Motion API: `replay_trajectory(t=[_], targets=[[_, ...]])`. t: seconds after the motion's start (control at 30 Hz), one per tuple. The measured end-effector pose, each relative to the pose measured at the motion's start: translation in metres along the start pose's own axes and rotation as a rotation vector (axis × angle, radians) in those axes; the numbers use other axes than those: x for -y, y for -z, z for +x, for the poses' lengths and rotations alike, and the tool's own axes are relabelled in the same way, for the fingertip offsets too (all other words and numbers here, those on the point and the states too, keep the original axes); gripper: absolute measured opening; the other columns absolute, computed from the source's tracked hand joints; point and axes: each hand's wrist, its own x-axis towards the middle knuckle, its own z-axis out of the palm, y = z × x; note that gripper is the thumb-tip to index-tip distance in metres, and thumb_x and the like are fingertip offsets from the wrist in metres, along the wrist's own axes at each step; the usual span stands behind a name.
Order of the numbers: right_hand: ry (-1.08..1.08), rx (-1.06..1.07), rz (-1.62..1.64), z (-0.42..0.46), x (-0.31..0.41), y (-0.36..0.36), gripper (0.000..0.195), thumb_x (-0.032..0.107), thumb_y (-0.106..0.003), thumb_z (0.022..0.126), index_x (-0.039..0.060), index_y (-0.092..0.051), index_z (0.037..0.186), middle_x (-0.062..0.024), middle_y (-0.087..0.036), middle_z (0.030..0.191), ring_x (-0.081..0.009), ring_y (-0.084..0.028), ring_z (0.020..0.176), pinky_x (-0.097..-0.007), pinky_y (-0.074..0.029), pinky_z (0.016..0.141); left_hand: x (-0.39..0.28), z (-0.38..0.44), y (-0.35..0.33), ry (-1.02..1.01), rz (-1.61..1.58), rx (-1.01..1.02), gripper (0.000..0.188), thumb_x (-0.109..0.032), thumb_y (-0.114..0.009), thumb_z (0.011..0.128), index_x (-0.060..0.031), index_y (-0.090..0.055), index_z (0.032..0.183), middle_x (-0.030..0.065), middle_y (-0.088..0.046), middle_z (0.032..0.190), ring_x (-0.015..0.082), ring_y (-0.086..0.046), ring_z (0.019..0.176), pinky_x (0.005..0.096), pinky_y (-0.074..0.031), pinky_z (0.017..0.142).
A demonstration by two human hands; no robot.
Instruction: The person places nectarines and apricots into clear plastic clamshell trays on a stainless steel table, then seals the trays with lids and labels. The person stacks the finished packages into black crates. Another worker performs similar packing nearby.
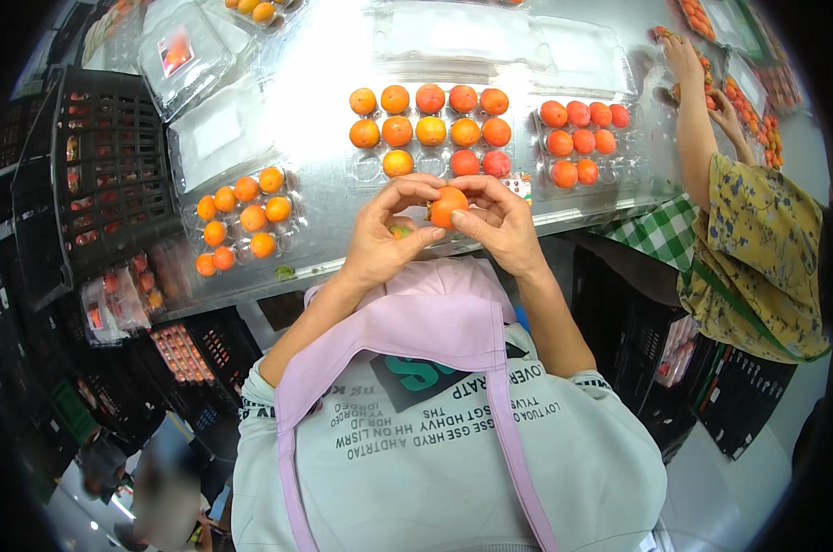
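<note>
Between both hands, at the table's near edge, is an orange tomato-like fruit (449, 208). My right hand (497, 222) grips it with thumb and fingers. My left hand (393, 231) curls around its left side, fingertips at the fruit's stem end; a second, greenish-orange fruit (398, 232) shows partly inside that palm. Just beyond the hands lies a clear plastic tray (368, 168) with rows of orange and red fruit and some vacant hollows. Similar part-filled trays sit to its right (623, 170) and left (289, 243).
A black plastic crate (113, 155) stands at the left, near stacked clear clamshells (195, 55). Packed fruit (130, 290) lies at the table's left corner. A co-worker's arms (696, 124) reach over fruit at the right. Black crates (630, 345) stand below the metal table (320, 159).
</note>
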Motion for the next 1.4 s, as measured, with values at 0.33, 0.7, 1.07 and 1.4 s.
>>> replay_trajectory(t=[0.33, 0.7, 1.07, 1.4], targets=[[0.142, -0.159, -0.160, 0.003, -0.003, -0.007, 0.039, 0.008, -0.074, 0.077, -0.0016, -0.054, 0.109, -0.0058, -0.055, 0.099, -0.0081, -0.056, 0.081, -0.0227, -0.050, 0.070, -0.001, 0.007, -0.004, 0.301, -0.434, -0.152, 0.043, -0.021, -0.056, 0.092, -0.0046, -0.039, 0.129, 0.0063, -0.052, 0.112, 0.0153, -0.055, 0.086, 0.0247, -0.050, 0.059], [0.579, -0.028, -1.044, 0.009, -0.013, -0.026, 0.046, 0.023, -0.076, 0.067, 0.0078, -0.060, 0.108, -0.0080, -0.060, 0.099, -0.0242, -0.060, 0.089, -0.0333, -0.051, 0.070, 0.014, 0.011, -0.003, 0.352, -0.744, -0.326, 0.030, -0.029, -0.046, 0.097, -0.0059, -0.046, 0.116, 0.0070, -0.053, 0.105, 0.0150, -0.053, 0.095, 0.0303, -0.049, 0.079], [0.243, -0.130, -0.477, 0.002, -0.004, 0.003, 0.049, 0.004, -0.075, 0.070, 0.0037, -0.054, 0.114, -0.0060, -0.057, 0.106, -0.0147, -0.058, 0.091, -0.0256, -0.049, 0.071, 0.010, 0.013, 0.010, 0.419, -0.467, -0.136, 0.037, -0.037, -0.053, 0.090, -0.0042, -0.054, 0.107, 0.0078, -0.055, 0.097, 0.0164, -0.055, 0.088, 0.0302, -0.048, 0.066], [0.221, -0.085, -0.192, -0.003, -0.004, 0.004, 0.046, 0.006, -0.074, 0.075, 0.0002, -0.051, 0.115, -0.0075, -0.055, 0.108, -0.0153, -0.056, 0.097, -0.0274, -0.049, 0.079, 0.000, 0.012, 0.001, 0.337, -0.230, 0.075, 0.041, -0.019, -0.069, 0.082, -0.0032, -0.056, 0.117, 0.0053, -0.060, 0.101, 0.0092, -0.056, 0.076, 0.0218, -0.048, 0.061]])
